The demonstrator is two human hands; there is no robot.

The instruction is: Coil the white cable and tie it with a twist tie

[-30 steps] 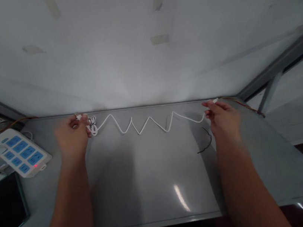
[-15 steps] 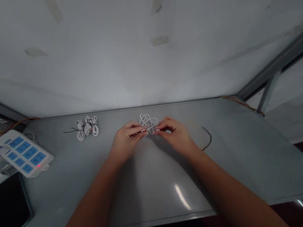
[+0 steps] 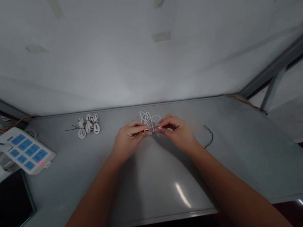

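Note:
A thin white cable lies in loose crossing loops just beyond my fingertips, over the middle of the grey table. My left hand pinches one plug end of it. My right hand pinches the other plug end, and the two ends sit almost together between my hands. Both hands are closed in a pinch. Three small coiled white cable bundles, tied with black twist ties, rest at the back left of the table.
A white power strip with blue sockets and a red light sits at the left edge. In front of it lies a dark tablet. A loose black twist tie lies right of my right hand. A grey wall stands behind.
A second ago my hands were far apart with the cable stretched in a zigzag; they came together at the centre, the cable bunched into loops. Since half a second ago, the ends drew slightly closer.

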